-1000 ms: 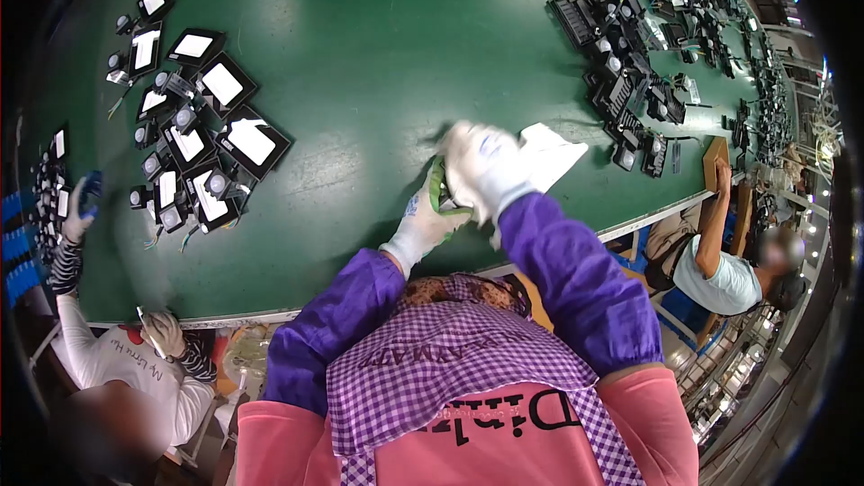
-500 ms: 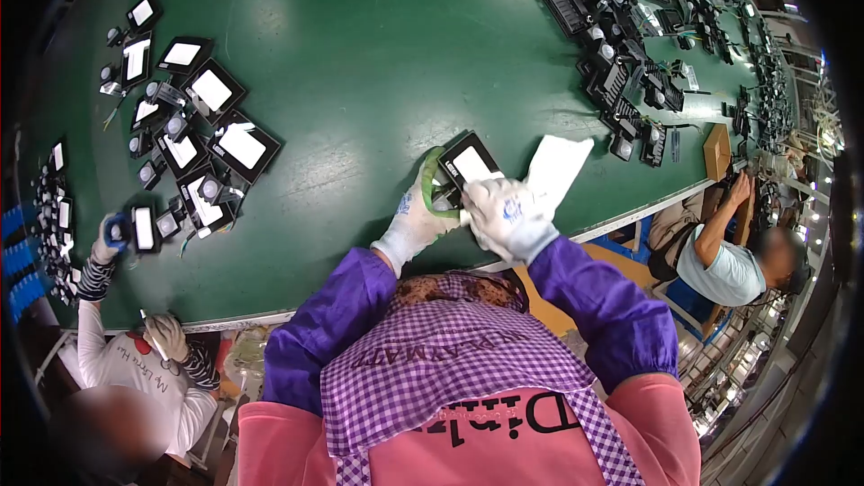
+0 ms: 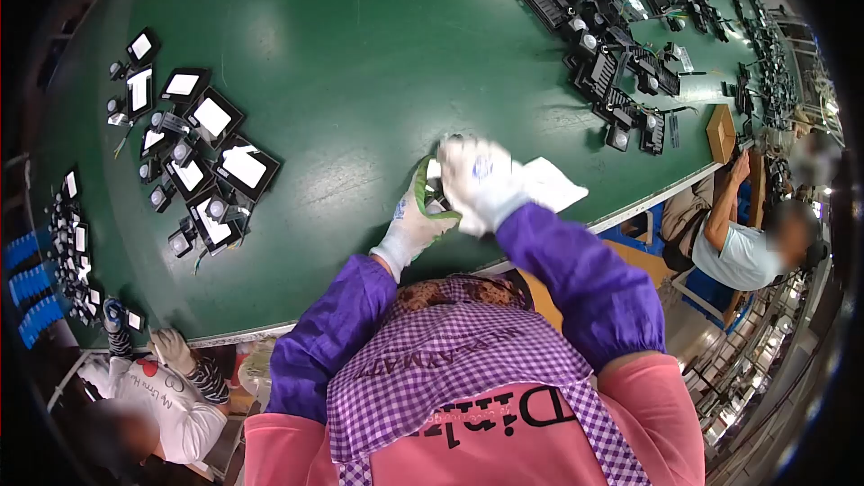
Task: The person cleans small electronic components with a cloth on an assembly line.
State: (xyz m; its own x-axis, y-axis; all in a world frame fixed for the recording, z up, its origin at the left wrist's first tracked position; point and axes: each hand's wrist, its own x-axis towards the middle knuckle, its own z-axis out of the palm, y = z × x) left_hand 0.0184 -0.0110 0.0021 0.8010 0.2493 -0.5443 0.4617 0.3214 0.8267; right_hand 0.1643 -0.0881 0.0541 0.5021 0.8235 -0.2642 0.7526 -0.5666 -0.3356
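Near the front edge of the green tabletop [image 3: 360,63], the left hand [image 3: 416,216], gloved in white and green, has its fingers clamped on a small dark lamp unit [image 3: 436,200], mostly hidden. Over that unit lies the right hand [image 3: 480,182], its fingers curled on a white cloth [image 3: 551,187] that trails right of the unit onto the tabletop. Left of the unit, well apart, sits a cluster of black lamps [image 3: 202,162]; another dark pile [image 3: 612,63] lies beyond it to the right.
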